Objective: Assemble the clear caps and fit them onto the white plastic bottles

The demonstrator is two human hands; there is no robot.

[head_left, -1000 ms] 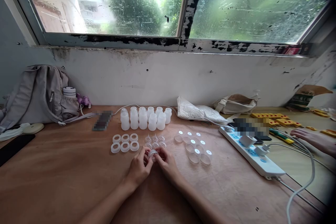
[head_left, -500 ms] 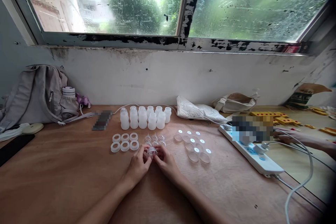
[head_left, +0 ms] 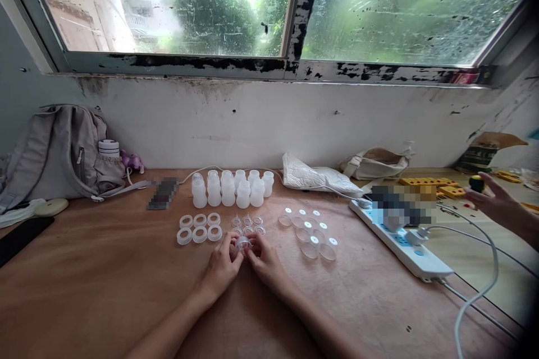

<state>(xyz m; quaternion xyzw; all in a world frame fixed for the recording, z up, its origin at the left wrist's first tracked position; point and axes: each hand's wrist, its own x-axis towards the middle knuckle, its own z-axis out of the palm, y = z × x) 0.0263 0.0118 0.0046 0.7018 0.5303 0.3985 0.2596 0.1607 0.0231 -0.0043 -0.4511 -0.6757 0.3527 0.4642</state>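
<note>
In the head view, my left hand (head_left: 222, 265) and my right hand (head_left: 266, 262) meet over the table, their fingertips closed on opposite sides of a translucent screw ring (head_left: 243, 243). Whether a teat sits inside it I cannot tell. Just beyond my fingers lie several clear bottle teats (head_left: 246, 220), the nearer ones partly covered by my hands. Two rows of loose screw rings (head_left: 201, 233) lie to the left. Clear domed caps (head_left: 310, 250) with white round tops are spread to the right. Behind everything stand several frosted white baby bottles (head_left: 228, 189), open at the top.
A white power strip (head_left: 404, 244) with plugs and cables (head_left: 488, 286) lies at the right. Another person's hand (head_left: 492, 199) holds a small black-and-yellow object there. A grey backpack (head_left: 63, 151) stands back left, and a white padded packet (head_left: 315, 176) lies by the wall.
My hands and the ring stay nearly in place. At the right, the other person's hand has lifted and now holds up a black-and-yellow object. The view has shifted slightly.
</note>
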